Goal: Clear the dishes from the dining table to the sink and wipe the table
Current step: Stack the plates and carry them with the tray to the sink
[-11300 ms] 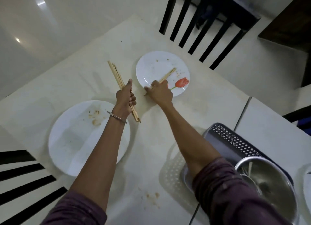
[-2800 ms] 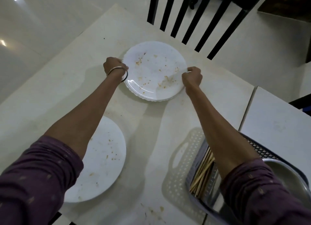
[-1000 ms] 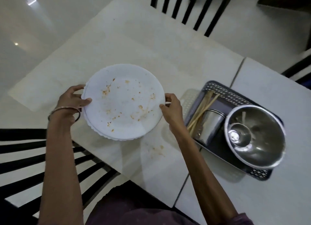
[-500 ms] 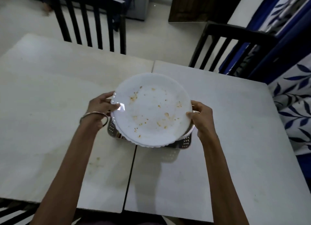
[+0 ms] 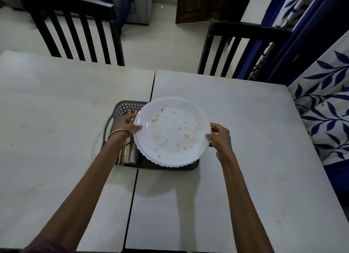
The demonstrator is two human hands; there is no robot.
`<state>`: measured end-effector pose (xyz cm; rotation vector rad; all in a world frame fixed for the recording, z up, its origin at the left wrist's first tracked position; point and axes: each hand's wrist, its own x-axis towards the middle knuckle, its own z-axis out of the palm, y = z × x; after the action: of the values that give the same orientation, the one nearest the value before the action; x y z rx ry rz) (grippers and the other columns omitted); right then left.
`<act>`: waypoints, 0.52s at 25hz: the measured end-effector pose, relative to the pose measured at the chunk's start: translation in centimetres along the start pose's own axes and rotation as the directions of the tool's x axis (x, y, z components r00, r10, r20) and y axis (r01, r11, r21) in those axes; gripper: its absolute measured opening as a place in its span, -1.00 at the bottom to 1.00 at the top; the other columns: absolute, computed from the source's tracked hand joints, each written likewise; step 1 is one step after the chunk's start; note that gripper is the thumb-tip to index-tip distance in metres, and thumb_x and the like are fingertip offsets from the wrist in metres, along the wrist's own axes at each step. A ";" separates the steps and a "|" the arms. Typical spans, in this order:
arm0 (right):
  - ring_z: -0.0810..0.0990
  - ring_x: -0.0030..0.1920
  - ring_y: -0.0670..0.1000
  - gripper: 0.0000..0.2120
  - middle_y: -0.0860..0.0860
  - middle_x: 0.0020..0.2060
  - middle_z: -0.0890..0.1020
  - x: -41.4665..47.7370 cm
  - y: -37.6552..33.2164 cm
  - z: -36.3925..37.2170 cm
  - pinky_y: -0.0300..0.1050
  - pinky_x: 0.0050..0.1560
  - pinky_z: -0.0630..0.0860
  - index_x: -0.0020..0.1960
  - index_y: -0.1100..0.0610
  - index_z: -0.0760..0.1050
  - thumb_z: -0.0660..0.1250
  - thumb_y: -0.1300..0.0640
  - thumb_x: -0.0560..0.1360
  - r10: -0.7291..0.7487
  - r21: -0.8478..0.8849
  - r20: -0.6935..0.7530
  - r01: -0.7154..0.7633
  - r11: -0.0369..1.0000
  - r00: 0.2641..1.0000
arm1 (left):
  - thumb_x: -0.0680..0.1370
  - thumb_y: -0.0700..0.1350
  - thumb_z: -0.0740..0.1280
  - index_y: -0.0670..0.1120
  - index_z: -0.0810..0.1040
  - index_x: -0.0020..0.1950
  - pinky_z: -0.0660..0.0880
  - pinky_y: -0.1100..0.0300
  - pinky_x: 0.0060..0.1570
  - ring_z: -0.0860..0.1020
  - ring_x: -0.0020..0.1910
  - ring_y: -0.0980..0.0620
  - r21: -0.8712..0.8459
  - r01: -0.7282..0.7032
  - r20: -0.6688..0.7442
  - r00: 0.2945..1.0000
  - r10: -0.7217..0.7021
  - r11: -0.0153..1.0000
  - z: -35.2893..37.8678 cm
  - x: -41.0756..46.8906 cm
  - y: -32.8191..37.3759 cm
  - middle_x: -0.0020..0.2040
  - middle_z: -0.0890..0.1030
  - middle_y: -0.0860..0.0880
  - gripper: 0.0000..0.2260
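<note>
Both hands, left hand [image 5: 126, 124] and right hand [image 5: 220, 136], grip opposite rims of stacked plates [image 5: 171, 131].

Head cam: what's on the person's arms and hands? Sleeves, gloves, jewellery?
Both hands bare, no gloves. The left hand has a thin metal bangle at the wrist; the right hand shows no ring or watch. Forearms uncovered. A purple-maroon sleeve shows only at the frame's bottom on the left arm.
</note>
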<state>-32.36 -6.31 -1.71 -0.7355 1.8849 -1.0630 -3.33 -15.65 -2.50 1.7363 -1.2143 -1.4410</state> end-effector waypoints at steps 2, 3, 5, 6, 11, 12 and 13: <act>0.62 0.09 0.16 -0.57 -0.03 -0.05 0.62 0.3 0.2 0.1 0.10 -0.07 0.67 0.17 0.07 0.56 0.21 0.41 0.41 -0.021 -0.041 0.014 0.021 0.999 1.000 | 0.40 -0.38 0.44 -0.16 0.52 0.32 0.52 -0.02 0.13 0.57 0.17 -0.25 0.040 -0.006 -0.020 1.000 0.006 0.999 0.0 0.2 -0.1 0.22 0.58 -0.26 -0.51; 0.61 0.08 0.15 -0.57 -0.07 -0.07 0.60 0.4 0.3 0.1 0.10 -0.07 0.67 0.19 0.07 0.55 0.22 0.40 0.42 -0.030 -0.066 0.020 0.031 0.997 0.999 | 0.39 -0.36 0.45 -0.15 0.52 0.32 0.52 -0.06 0.17 0.58 0.16 -0.25 0.076 -0.011 -0.019 1.000 0.013 0.997 0.0 0.3 -0.1 0.20 0.60 -0.26 -0.50; 0.60 0.08 0.14 -0.54 -0.06 -0.05 0.59 0.7 0.4 0.3 0.15 -0.01 0.66 0.25 0.08 0.53 0.22 0.38 0.42 -0.044 -0.116 0.027 0.047 0.992 0.999 | 0.37 -0.33 0.47 -0.13 0.53 0.31 0.50 -0.15 0.21 0.58 0.15 -0.24 0.160 -0.021 -0.004 1.000 0.022 0.987 -0.4 0.7 0.1 0.17 0.61 -0.26 -0.49; 0.59 0.08 0.14 -0.54 -0.04 -0.01 0.59 0.7 0.5 0.3 0.16 0.01 0.65 0.27 0.06 0.52 0.22 0.37 0.42 -0.047 -0.128 0.029 0.050 0.991 0.999 | 0.36 -0.34 0.48 -0.13 0.53 0.31 0.49 -0.17 0.22 0.58 0.16 -0.24 0.162 -0.016 0.015 1.000 0.014 0.987 -0.5 0.8 0.2 0.17 0.61 -0.26 -0.48; 0.64 0.07 0.02 -0.63 -0.02 0.12 0.67 1.0 1.5 -0.1 -0.11 -0.19 0.58 0.28 -0.01 0.53 0.37 0.17 0.49 0.100 0.182 0.185 -0.134 0.974 0.978 | 0.39 -0.03 0.52 -0.03 0.48 0.37 0.44 0.04 0.23 0.52 0.22 -0.12 0.206 -0.059 -0.062 0.995 0.073 0.977 -2.1 1.2 0.1 0.28 0.55 -0.16 -0.44; 0.65 0.08 0.05 -0.65 -0.02 0.13 0.68 1.0 1.7 0.1 -0.13 -0.22 0.57 0.29 -0.01 0.53 0.39 0.07 0.50 0.149 0.214 0.228 -0.199 0.956 0.962 | 0.36 0.15 0.50 -0.01 0.41 0.42 0.39 0.00 0.30 0.45 0.31 -0.13 0.287 -0.037 -0.167 0.982 0.088 0.957 -2.9 1.5 -0.1 0.36 0.48 -0.15 -0.33; 0.64 0.08 0.07 -0.64 0.00 0.14 0.69 1.1 2.0 0.5 -0.12 -0.22 0.57 0.29 0.01 0.54 0.38 -0.01 0.52 0.192 0.233 0.256 -0.253 0.939 0.948 | 0.30 0.30 0.46 0.00 0.31 0.48 0.30 -0.10 0.37 0.33 0.42 -0.16 0.367 0.029 -0.244 0.967 0.067 0.930 -3.8 1.9 -0.5 0.45 0.36 -0.17 -0.16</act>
<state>-32.62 -6.45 -3.99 -0.4560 1.5506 -1.0105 0.48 -17.64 -2.78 2.0751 -1.4198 -0.9804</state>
